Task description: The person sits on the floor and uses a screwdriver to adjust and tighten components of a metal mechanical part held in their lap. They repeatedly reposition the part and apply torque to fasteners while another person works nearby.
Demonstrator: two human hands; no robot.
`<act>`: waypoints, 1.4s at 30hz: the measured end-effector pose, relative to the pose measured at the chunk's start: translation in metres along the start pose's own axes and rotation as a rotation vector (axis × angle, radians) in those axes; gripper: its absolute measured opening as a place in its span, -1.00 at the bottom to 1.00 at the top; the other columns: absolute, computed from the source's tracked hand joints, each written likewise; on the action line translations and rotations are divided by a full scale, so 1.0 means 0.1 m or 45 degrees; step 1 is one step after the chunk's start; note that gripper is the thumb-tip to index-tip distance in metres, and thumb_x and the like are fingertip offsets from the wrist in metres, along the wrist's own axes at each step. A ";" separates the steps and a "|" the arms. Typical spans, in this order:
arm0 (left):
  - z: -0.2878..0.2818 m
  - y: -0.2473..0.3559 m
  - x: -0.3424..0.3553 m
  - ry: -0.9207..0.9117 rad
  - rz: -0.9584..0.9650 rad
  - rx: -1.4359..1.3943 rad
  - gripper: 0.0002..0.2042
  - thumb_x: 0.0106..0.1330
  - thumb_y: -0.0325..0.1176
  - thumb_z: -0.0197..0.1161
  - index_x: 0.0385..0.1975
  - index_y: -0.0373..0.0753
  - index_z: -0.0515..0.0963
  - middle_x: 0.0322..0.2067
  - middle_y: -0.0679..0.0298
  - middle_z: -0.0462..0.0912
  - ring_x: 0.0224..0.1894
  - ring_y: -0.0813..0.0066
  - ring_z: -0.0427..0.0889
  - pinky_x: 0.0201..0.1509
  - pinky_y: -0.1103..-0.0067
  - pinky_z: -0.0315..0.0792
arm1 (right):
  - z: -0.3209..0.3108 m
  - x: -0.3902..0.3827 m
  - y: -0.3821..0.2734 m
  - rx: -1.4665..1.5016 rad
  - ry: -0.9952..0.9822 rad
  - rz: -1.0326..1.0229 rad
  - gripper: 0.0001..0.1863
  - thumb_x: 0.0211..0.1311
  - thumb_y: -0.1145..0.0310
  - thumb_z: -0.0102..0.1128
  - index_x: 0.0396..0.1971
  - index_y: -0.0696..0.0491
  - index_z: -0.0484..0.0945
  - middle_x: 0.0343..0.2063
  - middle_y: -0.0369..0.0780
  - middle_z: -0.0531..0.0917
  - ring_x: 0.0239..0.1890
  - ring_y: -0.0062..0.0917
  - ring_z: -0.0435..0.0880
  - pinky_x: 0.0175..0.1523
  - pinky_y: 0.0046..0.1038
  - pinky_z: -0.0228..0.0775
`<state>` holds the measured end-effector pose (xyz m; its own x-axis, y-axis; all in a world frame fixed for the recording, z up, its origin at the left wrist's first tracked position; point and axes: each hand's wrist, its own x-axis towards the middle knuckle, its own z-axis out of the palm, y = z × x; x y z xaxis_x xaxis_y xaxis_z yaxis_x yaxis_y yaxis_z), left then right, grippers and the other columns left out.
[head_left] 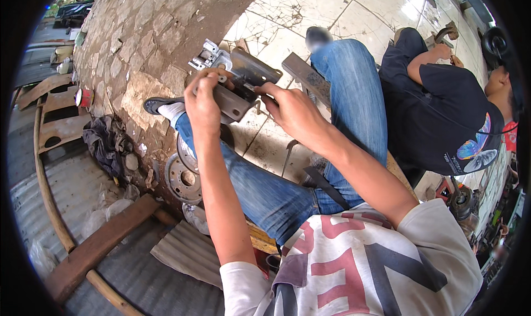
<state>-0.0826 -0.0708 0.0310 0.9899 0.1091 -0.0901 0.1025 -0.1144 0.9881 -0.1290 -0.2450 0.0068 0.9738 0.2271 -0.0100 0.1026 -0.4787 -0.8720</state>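
My left hand (206,103) is closed around a dark metal bracket (234,107) with round holes, held up over the space between my legs. Close to its right side, my right hand (292,107) has thumb and index finger drawn together at a small piece by the bracket, too small to make out. Just beyond the bracket is a larger dark metal channel (255,67) with holes in its end. A silver cast metal part (210,56) lies past my left fingers. To the right, a rectangular steel bar (305,75) sits beside my right knee.
A round metal disc with holes (185,179) rests beside my left leg. At right, a co-worker in a dark shirt (437,105) sits on the tiled floor (276,17). Left are stone paving (155,17), dark crumpled cloth (105,141), a wooden beam (102,244) and corrugated sheets (61,183).
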 end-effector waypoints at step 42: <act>0.01 -0.04 -0.02 -0.046 0.008 0.087 -0.68 0.26 -0.26 -0.02 -0.37 -0.39 0.60 -0.49 0.20 0.61 -0.44 0.49 0.57 -0.28 0.61 0.41 | 0.11 0.18 0.04 -0.049 0.090 -0.071 -0.76 0.27 0.49 0.07 -0.11 0.23 0.54 -0.55 0.08 0.62 -0.44 -0.16 0.70 -0.34 -0.17 0.45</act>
<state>-0.0852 -0.0721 0.0274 0.9933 0.0725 -0.0900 0.1019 -0.1823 0.9780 -0.1132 -0.2337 -0.0025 0.9781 0.1945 0.0740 0.1637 -0.4998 -0.8506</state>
